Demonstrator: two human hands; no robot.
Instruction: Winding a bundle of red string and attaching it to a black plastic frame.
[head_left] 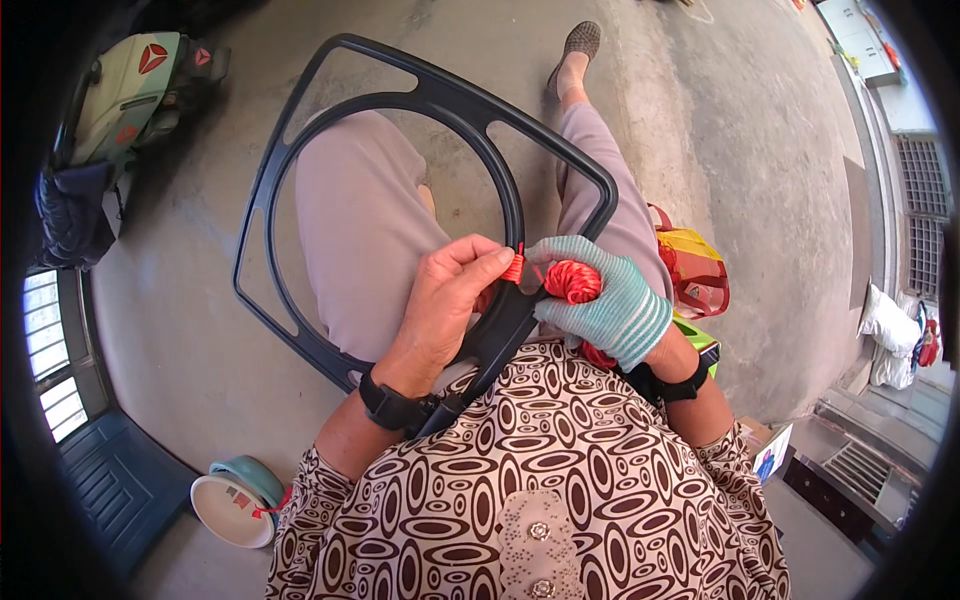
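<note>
A black frame (455,100) with a large round opening and an angular outer rim lies across my lap. Red cord (513,268) is wound in several tight turns around the right side of its inner ring. Bare thumb and fingertips of my left hand (432,305) pinch these turns at the ring. My right hand (625,310), in a light blue striped knit glove, is closed around a twisted hank of the same red cord (573,282), close beside the ring. More of the hank shows below the glove. The fingers under the frame are partly hidden.
By my right leg stands a red and yellow bag (700,275), with a green box (697,340) nearer to me. White and teal basins (230,510) are at the lower left. A scooter (125,95) stands far left; white sacks (888,325) lie at the right wall.
</note>
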